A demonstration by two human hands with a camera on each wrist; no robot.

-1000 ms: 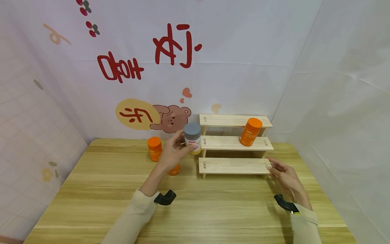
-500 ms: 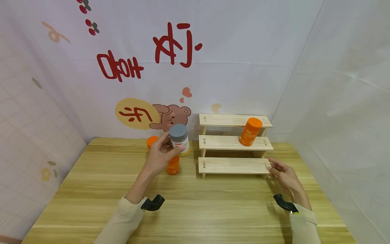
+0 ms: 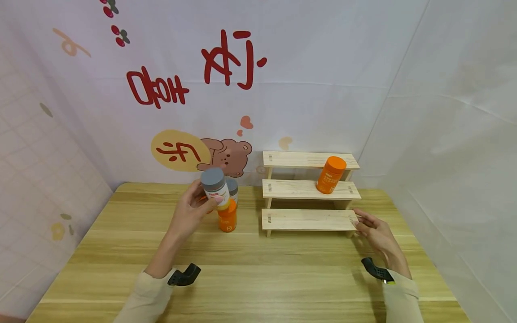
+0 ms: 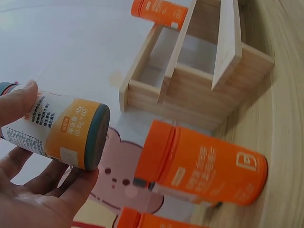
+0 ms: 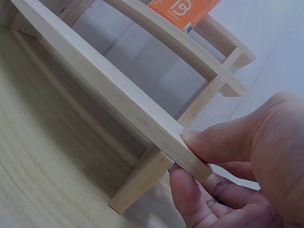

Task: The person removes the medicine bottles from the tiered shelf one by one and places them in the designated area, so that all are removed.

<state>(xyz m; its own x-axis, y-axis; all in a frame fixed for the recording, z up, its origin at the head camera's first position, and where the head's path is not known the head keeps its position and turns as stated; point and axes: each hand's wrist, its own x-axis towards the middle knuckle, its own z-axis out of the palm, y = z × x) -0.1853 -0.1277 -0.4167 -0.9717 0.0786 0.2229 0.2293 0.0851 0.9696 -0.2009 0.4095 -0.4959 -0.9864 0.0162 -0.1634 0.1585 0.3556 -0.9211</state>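
My left hand (image 3: 190, 211) grips a grey-lidded bottle (image 3: 216, 190) with a white and yellow label, lifted and slightly tilted. In the left wrist view, thumb and fingers wrap this bottle (image 4: 59, 123). Just below it in the head view stands an orange bottle (image 3: 228, 220), with a second grey-lidded bottle (image 3: 233, 188) behind, partly hidden. Another orange bottle (image 4: 142, 219) shows at the lower edge of the left wrist view. My right hand (image 3: 375, 231) pinches the right end of the lowest step of a three-tier wooden rack (image 3: 308, 220), thumb above and fingers beneath (image 5: 190, 194).
An orange bottle (image 3: 331, 176) stands on the rack's middle step, toward the right. White printed cloth (image 3: 323, 80) hangs behind and at both sides of the wooden table (image 3: 282, 278).
My left hand has carried the grey-lidded bottle leftward, away from the rack's left side to over the standing bottles. The right hand keeps its hold on the rack.
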